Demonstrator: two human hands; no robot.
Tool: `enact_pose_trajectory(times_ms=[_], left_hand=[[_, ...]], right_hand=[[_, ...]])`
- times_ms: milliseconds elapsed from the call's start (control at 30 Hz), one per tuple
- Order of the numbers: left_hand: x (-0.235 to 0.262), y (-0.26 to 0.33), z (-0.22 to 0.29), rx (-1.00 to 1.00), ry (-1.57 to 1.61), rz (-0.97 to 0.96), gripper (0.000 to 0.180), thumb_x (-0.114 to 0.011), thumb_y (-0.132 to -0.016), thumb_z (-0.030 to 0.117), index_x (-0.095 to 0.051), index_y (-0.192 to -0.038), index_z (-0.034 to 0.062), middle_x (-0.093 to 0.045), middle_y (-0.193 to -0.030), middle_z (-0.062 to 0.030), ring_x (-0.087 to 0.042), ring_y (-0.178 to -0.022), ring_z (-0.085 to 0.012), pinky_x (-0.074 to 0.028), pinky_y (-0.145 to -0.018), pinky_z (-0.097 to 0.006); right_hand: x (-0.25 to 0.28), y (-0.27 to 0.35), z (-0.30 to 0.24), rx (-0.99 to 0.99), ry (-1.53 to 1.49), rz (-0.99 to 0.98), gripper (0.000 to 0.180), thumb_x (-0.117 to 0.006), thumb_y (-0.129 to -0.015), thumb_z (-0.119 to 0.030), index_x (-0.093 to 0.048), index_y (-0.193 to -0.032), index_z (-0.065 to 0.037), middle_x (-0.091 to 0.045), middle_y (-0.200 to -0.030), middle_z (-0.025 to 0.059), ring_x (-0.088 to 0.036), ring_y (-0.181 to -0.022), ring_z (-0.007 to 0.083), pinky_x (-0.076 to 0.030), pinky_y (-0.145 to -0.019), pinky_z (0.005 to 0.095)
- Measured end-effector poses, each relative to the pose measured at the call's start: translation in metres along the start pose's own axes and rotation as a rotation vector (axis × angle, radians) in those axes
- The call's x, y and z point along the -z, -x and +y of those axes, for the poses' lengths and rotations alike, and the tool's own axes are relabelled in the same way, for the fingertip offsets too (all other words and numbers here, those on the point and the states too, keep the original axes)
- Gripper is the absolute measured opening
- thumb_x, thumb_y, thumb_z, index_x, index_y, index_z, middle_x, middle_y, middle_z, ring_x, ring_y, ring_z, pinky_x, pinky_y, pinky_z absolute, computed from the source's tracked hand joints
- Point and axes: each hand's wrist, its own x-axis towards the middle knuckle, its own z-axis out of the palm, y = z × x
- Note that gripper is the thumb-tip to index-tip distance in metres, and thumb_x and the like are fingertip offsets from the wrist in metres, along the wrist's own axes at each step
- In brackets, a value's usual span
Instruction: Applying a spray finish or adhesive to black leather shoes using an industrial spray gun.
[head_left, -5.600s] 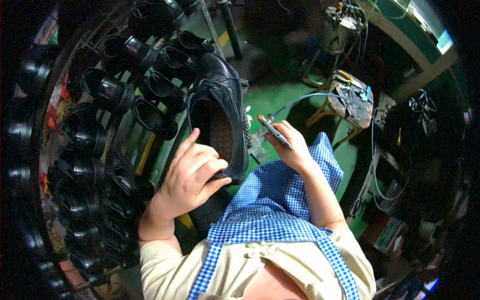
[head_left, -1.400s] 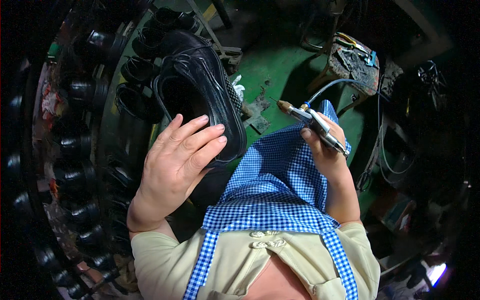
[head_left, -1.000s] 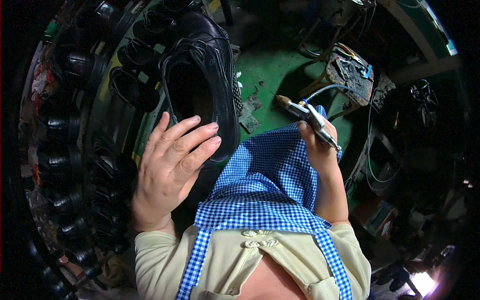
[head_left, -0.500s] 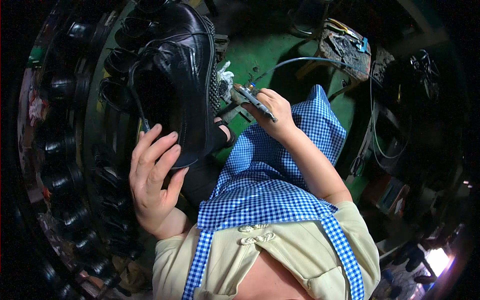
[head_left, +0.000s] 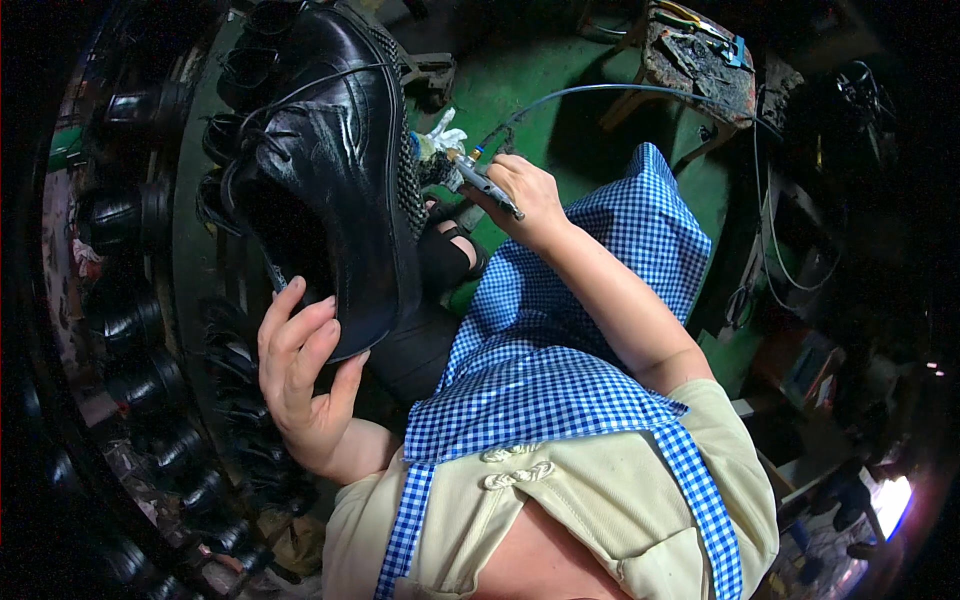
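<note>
A large black leather lace-up shoe (head_left: pixel 370 215) with a braided edge along its sole is held up at the left, toe pointing away. Pale whitish streaks mark the leather near its laces. My left hand (head_left: pixel 315 385) grips it at the heel, fingertips over the rim of the opening and thumb against the outside. Closed around a grey metal spray gun (head_left: pixel 490 187), my right hand (head_left: pixel 530 205) is just right of the shoe. From the gun a thin blue-grey hose (head_left: pixel 590 90) arcs off to the right. Part of the gun is hidden by my fingers.
Rows of black shoes (head_left: pixel 125 215) line the left side on racks. White crumpled cloth (head_left: pixel 440 133) is beyond the gun. At the far right stands a worn stool (head_left: pixel 690 62) with pliers (head_left: pixel 678 14) on it. A blue checked apron (head_left: pixel 540 350) covers my lap.
The shoe has shifted left and tilted, with more of its side showing. My right hand and the spray gun have moved left and slightly away. Both grips are kept.
</note>
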Motion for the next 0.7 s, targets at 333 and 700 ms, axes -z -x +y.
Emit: enact_pose_trajectory(times_ms=[333,700], left_hand=[[0.001,0.003,-0.002,0.025,-0.012,0.033,0.064,-0.081,-0.066,-0.002,-0.061,-0.125,0.014,-0.063,-0.124,-0.0118,-0.054,-0.126,-0.0428,-0.048,-0.103,-0.052],[-0.002,0.004,-0.002,0.037,-0.009,0.046,0.064,-0.081,-0.065,-0.004,-0.063,-0.123,0.0141,-0.063,-0.124,-0.0114,-0.054,-0.126,-0.042,-0.049,-0.102,-0.05]], right_hand=[[0.001,0.006,-0.005,-0.01,-0.014,-0.044,0.03,-0.076,-0.082,-0.03,-0.058,-0.078,-0.007,-0.057,-0.076,0.0096,-0.061,-0.072,0.0296,-0.051,-0.06,0.0391],[0.002,0.006,-0.01,-0.044,-0.02,-0.072,0.027,-0.075,-0.083,-0.03,-0.061,-0.082,-0.007,-0.059,-0.08,0.0092,-0.063,-0.075,0.0284,-0.052,-0.061,0.0387]])
